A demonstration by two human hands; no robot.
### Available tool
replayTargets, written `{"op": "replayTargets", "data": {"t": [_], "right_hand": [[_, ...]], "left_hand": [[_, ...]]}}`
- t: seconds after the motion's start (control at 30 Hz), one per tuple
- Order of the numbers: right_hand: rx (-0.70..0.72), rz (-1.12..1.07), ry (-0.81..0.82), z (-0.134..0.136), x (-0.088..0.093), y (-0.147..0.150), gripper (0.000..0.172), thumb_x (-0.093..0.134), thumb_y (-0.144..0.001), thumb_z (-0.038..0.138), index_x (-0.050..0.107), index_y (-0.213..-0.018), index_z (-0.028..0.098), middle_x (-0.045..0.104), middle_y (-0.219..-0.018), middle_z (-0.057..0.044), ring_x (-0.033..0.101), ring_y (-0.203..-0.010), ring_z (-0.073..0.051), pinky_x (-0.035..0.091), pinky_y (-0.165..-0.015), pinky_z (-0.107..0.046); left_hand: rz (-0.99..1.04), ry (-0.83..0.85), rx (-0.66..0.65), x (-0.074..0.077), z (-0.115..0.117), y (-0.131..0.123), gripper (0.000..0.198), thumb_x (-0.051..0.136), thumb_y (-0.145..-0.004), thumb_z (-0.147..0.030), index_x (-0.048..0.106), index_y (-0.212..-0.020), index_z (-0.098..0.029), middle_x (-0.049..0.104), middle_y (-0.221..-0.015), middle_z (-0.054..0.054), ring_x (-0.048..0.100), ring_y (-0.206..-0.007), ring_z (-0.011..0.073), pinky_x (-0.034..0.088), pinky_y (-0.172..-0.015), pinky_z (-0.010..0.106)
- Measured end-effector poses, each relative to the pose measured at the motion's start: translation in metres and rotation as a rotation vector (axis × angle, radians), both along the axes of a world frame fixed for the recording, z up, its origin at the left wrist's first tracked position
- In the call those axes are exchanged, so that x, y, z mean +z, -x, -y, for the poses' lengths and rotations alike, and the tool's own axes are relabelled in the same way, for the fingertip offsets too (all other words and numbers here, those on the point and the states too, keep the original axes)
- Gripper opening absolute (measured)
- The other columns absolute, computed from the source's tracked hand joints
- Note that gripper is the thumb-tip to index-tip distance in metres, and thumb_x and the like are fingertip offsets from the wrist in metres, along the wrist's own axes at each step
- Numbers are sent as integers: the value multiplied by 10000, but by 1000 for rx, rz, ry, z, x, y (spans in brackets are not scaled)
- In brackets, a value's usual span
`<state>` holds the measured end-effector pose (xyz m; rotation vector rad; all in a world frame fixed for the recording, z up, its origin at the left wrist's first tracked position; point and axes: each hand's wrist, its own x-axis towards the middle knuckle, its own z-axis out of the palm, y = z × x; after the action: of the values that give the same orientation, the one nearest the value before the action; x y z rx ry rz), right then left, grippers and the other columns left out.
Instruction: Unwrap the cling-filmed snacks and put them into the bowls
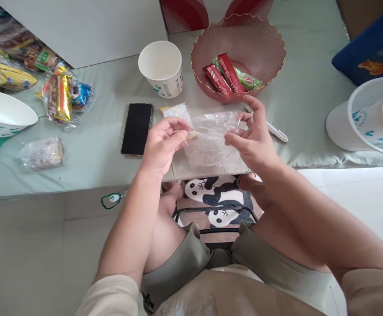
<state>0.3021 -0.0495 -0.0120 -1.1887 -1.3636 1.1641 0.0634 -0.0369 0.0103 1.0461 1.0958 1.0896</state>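
A clear plastic bag [211, 140] is stretched between my two hands over the front edge of the covered table. My left hand [163, 145] pinches its left side between thumb and fingers. At the opposite side, my right hand [252, 134] grips the bag with thumb and fingers, one finger raised. Behind the bag lies a small wrapped snack [178, 113] with yellow edges, partly hidden by my left hand. A black phone [136, 129] rests just left of that hand. Partly covered by my right hand is a white-handled tool [277, 131], perhaps a cutter.
A pink scalloped bowl [206, 48] holds several red and green snack packets. Beside it stands a white paper cup [163, 66]. Wrapped snacks [61, 96], a clear-wrapped packet [42, 153] and a tilted paper cup [5, 112] lie left; a white bin [339, 123] stands right.
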Motion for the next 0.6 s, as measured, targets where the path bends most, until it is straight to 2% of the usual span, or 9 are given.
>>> {"op": "replayTargets", "data": {"t": [0.07, 0.2, 0.27, 0.33, 0.4, 0.5, 0.6], "right_hand": [[-23, 13, -5, 0, -1, -7, 807, 745, -865, 327, 329, -1540, 476, 516, -1446, -50, 674, -862, -140, 634, -793, -360], [-19, 44, -7, 1, 3, -15, 801, 739, -894, 428, 313, -1568, 502, 573, -1412, -52, 693, -1047, -209, 623, -822, -395], [-1, 43, 25, 4, 10, -16, 803, 733, -900, 482, 301, -1576, 526, 598, -1397, -40, 693, -1097, -229, 612, -834, -415], [5, 19, 60, 8, 20, -15, 808, 743, -889, 506, 311, -1571, 542, 612, -1398, -28, 690, -1124, -239, 603, -848, -431], [7, -15, 90, 11, 28, -15, 825, 773, -862, 499, 337, -1561, 539, 615, -1415, -25, 680, -1160, -251, 600, -857, -434], [9, -57, 119, 12, 33, -16, 854, 812, -815, 467, 373, -1546, 518, 592, -1460, -33, 636, -1264, -278, 603, -880, -423], [-14, -135, 148, 9, 27, -17, 877, 843, -762, 404, 403, -1514, 503, 592, -1434, -22, 625, -1278, -271, 603, -901, -411]], "left_hand": [[26, 49, 16, 1, -1, 4, 345, 862, -713, -333, 651, -978, -266, 711, -983, -1, 728, -1003, 200, 628, -832, 325], [232, 175, 53, -3, 1, -3, 532, 888, -694, -439, 612, -1133, -321, 717, -1137, 3, 726, -1119, 233, 608, -906, 362], [323, 271, -29, -5, 4, -11, 591, 898, -677, -516, 632, -1148, -279, 732, -1190, 55, 727, -1130, 260, 603, -916, 378], [368, 350, -129, -5, 7, -19, 600, 913, -666, -509, 665, -1140, -238, 759, -1135, 74, 746, -1057, 242, 602, -887, 350], [361, 402, -197, -3, 9, -23, 527, 920, -672, -410, 706, -1110, -207, 764, -928, 30, 742, -845, 164, 590, -775, 277], [344, 413, -221, 0, 8, -25, 322, 898, -642, -253, 749, -915, -172, 662, -658, -45, 607, -570, 68, 509, -584, 198], [371, 346, -157, 2, 7, -25, 188, 846, -637, -199, 697, -749, -179, 666, -668, -55, 616, -587, 62, 514, -593, 192]]}}
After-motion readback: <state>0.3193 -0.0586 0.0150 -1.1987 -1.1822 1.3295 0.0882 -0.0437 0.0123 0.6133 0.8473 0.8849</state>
